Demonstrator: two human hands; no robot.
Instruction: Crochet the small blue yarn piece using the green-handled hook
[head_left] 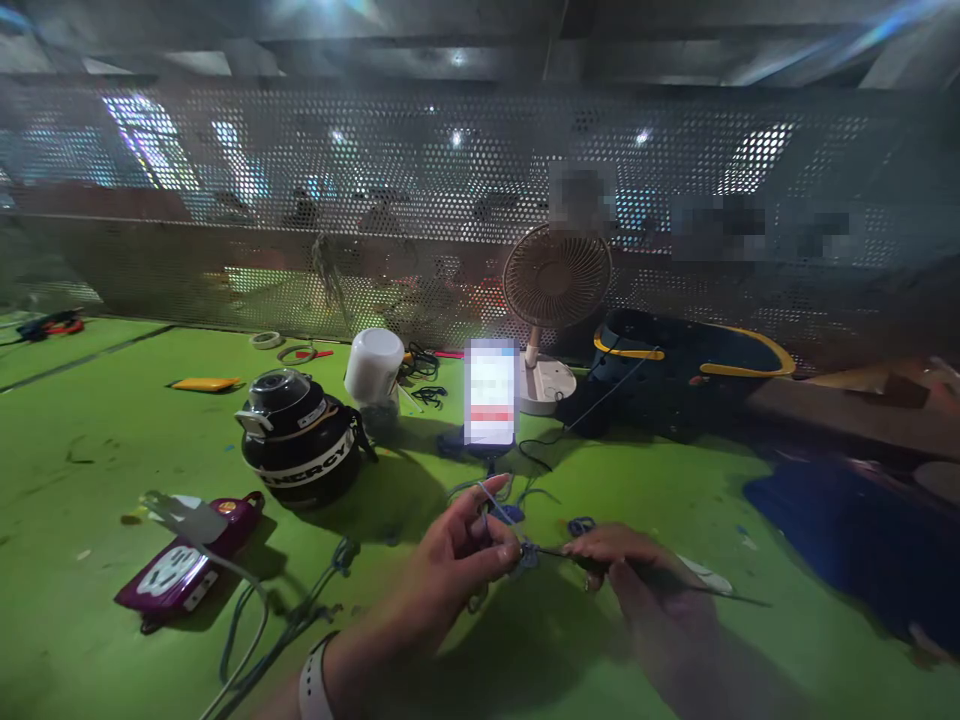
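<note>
My left hand (469,545) is closed in a pinch at a small piece of blue-grey yarn work (529,553). A strand of yarn (501,502) runs up over its raised index finger. In my right hand (630,565) is a thin crochet hook (739,600); its tip meets the yarn work between the two hands, and its back end sticks out to the right. A small bundle of blue yarn (581,525) lies on the table just beyond my right hand. How the hook sits in the stitches is too small to tell.
A lit phone (491,395) stands upright ahead, with a fan (556,280) behind it. Leftward are a black round bottle (304,445), a white container (375,362) and a purple power strip (187,570) with cables. A dark basket (675,375) and dark blue cloth (847,540) lie right.
</note>
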